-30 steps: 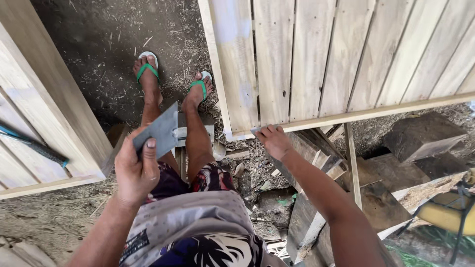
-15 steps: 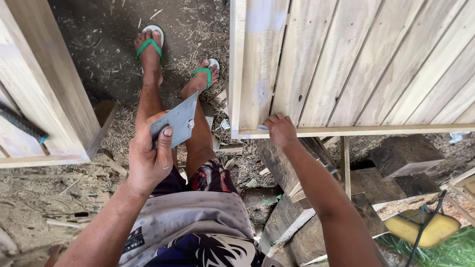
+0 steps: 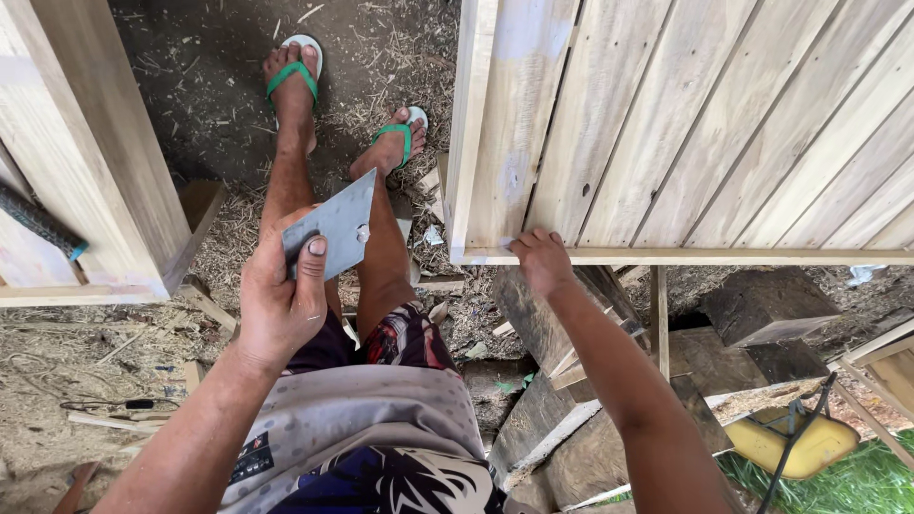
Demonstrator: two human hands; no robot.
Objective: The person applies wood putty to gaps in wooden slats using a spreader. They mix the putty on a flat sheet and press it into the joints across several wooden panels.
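Note:
My left hand (image 3: 278, 306) grips a flat grey metal scraper blade (image 3: 335, 228), thumb pressed on its face, held above my knees. My right hand (image 3: 540, 260) rests on the lower edge rail of a pale wooden plank panel (image 3: 685, 124), fingertips pressing at a small pale patch near the panel's left corner. Below me are my two feet in green-strapped sandals (image 3: 297, 71) on dirt strewn with wood shavings.
A second pale wooden panel (image 3: 67, 162) stands at the left, a dark tool handle (image 3: 38, 224) lying on it. Rough timber blocks and offcuts (image 3: 762, 305) lie under the right panel. A yellow object (image 3: 795, 443) sits on grass at the lower right.
The view has shifted slightly. My left hand with the scraper has drifted a little left and up. My right hand has stayed on the panel's lower edge.

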